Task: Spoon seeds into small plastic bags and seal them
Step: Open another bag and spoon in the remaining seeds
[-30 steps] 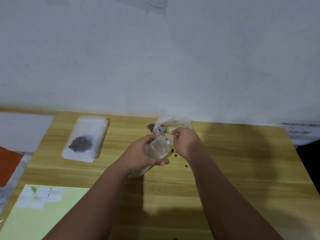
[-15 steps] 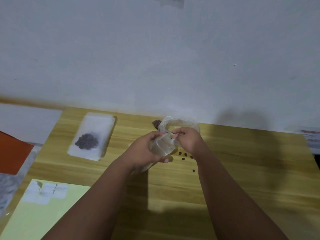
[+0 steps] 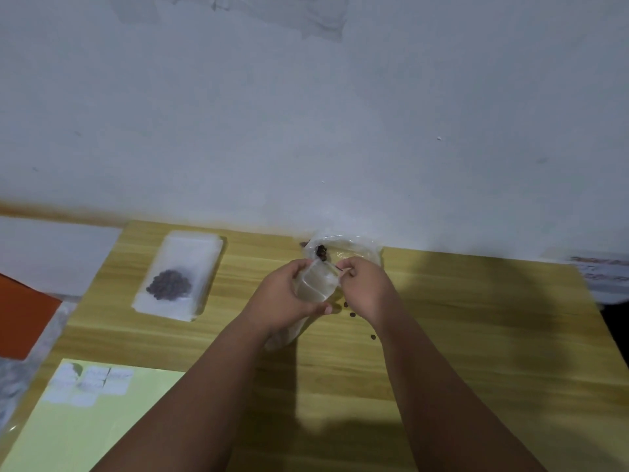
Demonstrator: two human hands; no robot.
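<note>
Now our left hand [image 3: 286, 298] grips the small clear plastic bag [image 3: 316, 282] above the wooden table [image 3: 476, 335]; our right hand [image 3: 364, 287] pinches a thin spoon [image 3: 335, 267] at its mouth. Probably limp and slippery; we'd hold near the rim.

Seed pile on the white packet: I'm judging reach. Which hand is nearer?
Left. The left hand is right of the seed pile, holding a small clear bag; the right hand is farther right, beyond that bag.
</note>
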